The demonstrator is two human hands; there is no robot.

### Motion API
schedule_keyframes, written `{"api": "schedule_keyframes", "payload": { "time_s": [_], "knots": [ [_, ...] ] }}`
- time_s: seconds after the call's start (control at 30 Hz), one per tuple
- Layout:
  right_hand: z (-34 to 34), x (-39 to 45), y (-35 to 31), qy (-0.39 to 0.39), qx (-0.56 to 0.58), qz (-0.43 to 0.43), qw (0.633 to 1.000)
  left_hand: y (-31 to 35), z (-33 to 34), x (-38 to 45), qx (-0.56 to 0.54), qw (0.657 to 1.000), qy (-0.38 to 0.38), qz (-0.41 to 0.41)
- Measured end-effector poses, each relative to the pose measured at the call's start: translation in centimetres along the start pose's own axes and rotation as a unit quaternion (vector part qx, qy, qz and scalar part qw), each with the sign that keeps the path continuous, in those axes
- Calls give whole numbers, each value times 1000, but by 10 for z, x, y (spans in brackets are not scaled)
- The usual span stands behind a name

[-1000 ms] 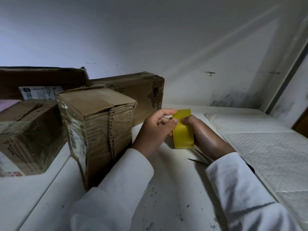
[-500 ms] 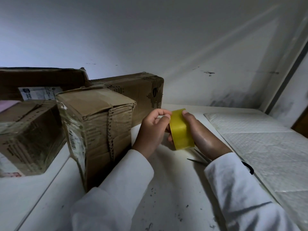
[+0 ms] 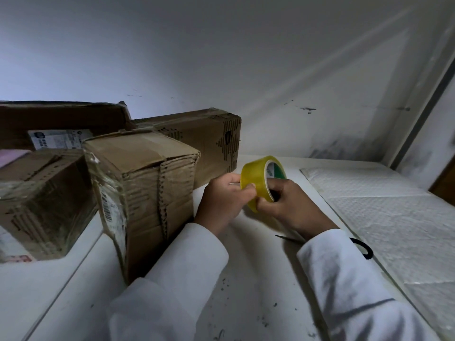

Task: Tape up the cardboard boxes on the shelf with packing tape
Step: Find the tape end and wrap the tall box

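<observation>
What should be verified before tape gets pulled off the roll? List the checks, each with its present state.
1. Roll in hand: ok. The yellow tape roll is held by the left hand and the right hand, above the shelf.
2. Loose tape end found: cannot tell; fingertips sit on the roll's outer face, no lifted end shows.
3. Cutter within reach: ok. The scissors lie on the shelf under the right sleeve.
4. Target box close: ok. The nearest cardboard box stands just left of the left hand.
5. That box's top seam: cannot tell; its flaps look closed.
</observation>
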State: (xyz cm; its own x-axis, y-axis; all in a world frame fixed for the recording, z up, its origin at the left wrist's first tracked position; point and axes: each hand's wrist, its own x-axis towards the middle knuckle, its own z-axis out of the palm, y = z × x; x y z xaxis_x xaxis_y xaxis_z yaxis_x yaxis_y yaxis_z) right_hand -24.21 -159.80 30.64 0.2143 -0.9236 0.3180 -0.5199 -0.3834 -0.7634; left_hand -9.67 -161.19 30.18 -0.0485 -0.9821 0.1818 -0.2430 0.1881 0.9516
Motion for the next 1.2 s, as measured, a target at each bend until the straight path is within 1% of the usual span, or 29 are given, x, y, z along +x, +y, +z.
{"api": "schedule_keyframes", "payload": {
  "time_s": [0.1, 0.23, 0.33, 0.43, 0.53, 0.6, 0.7, 0.8, 0.87, 0.93, 1.0, 1.1, 1.13, 1.2],
  "knots": [
    [-1, 1, 0, -15, -2, -1, 1000, -2, 0, -1, 49, 998, 11, 23],
    [-2, 0, 3, -29, 13, 2, 999, -6, 0, 1, 61, 996, 38, 50],
    [-1, -1, 3, -25, 25, 5, 999, -10, 0, 3, 61, 996, 40, 55],
    [-1, -1, 1, -26, 45, 11, 999, -10, 3, 2, 47, 996, 49, 52],
    [-2, -3, -4, -57, 63, 16, 996, -12, 6, 3, 29, 999, 29, 31],
    [-2, -3, -7, -67, 86, 27, 994, -14, 5, 7, -2, 999, 24, 21],
    [-2, -1, -10, -50, 126, 42, 990, -16, 4, 12, -55, 998, 13, 29],
    [-3, 2, -10, 0, 144, 90, 985, -14, 5, 10, -64, 996, 6, 54],
    [-2, 3, -10, 23, 133, 109, 985, -14, 6, 9, -61, 996, 9, 65],
    [0, 3, -14, 41, 110, 120, 986, -15, 7, 9, -36, 996, 17, 77],
    [-1, 4, -17, 55, 116, 138, 982, -17, 7, 10, 5, 994, 41, 102],
    [-1, 3, -20, 37, 128, 130, 982, -15, 5, 9, 50, 976, 76, 196],
    [-2, 3, -20, 27, 128, 127, 983, -15, 4, 9, 47, 971, 72, 223],
    [-1, 3, -21, 8, 132, 134, 982, -14, 3, 9, 30, 968, 56, 241]
  ]
}}
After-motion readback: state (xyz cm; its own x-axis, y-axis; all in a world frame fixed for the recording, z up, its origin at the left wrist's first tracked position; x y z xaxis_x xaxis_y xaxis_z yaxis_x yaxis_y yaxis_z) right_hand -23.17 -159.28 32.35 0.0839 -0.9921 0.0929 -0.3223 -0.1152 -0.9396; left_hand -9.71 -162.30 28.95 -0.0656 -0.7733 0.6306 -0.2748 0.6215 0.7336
